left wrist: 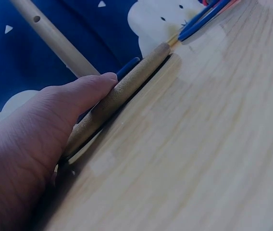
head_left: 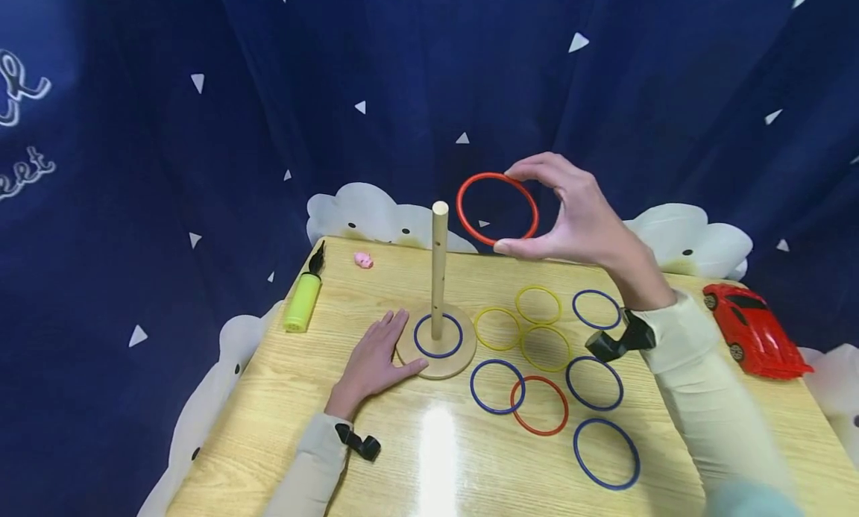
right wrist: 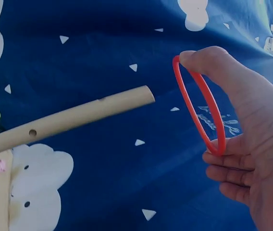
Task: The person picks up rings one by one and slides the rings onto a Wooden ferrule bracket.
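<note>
A red ring (head_left: 459, 204) is pinched between the thumb and fingers of my right hand (head_left: 577, 211), raised in the air to the right of a wooden pole's top. In the right wrist view, the ring (right wrist: 214, 106) is seen nearly edge-on beside the pole (right wrist: 79, 118). The upright pole (head_left: 438, 271) stands on a round wooden base (head_left: 467, 353), where one blue ring (head_left: 438, 357) lies around its foot. My left hand (head_left: 376, 360) rests at the base's left side, fingers extended. Its thumb lies over the base's edge (left wrist: 131, 86) in the left wrist view.
Right of the base, several blue, yellow and red rings lie on the wooden table (head_left: 268, 398); a blue ring (head_left: 498, 361) overlaps a red ring (head_left: 540, 433). A green hand pump (head_left: 303, 302) and a pink toy (head_left: 363, 260) are left, a red toy car (head_left: 754, 330) far right.
</note>
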Demonstrator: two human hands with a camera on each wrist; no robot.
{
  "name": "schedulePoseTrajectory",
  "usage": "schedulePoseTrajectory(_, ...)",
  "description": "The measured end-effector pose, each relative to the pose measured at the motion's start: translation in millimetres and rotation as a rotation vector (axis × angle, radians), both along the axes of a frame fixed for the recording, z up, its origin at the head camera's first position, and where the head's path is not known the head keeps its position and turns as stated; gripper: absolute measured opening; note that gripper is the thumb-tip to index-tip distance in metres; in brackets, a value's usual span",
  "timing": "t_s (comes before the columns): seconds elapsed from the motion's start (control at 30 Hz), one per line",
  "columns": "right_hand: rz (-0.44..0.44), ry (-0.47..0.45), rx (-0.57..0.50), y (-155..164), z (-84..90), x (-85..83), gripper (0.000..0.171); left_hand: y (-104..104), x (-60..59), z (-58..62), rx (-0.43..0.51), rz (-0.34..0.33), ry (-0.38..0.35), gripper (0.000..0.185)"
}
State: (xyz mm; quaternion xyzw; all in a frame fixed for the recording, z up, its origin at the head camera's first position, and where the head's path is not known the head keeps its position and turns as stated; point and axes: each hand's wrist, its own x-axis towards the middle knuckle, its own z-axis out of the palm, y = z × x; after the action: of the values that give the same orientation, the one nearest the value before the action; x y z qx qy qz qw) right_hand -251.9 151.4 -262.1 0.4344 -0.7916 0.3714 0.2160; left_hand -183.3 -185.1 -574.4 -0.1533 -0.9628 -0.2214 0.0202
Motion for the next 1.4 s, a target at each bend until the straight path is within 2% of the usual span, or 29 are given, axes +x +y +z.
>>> schedulePoseTrajectory(0.23,0.048,0.017,0.043,-27,-6.1,-9.1,0.08,-4,3.5,1.1,0.007,0.002,0.042,0.11)
schedulePoseTrajectory(0.47,0.051,0.0,0.096,-40,-19.9,-13.5,0.082,-3,3.9,1.2,0.012,-0.002,0.01,0.111)
schedulePoseTrajectory(0.67,0.041,-0.027,0.133,-44,-34.9,-16.9,0.08,-1,-0.5,-0.4,0.013,-0.003,0.02,0.112)
schedulePoseTrajectory(1.07,-0.01,-0.116,0.23,-54,-87.4,-20.0,0.084,-1,-0.2,0.0,0.013,-0.008,0.029,0.111)
schedulePoseTrajectory(1.4,-0.021,-0.128,0.264,-58,-145.6,-21.6,0.086,1,0.8,0.5,0.01,-0.006,0.019,0.112)
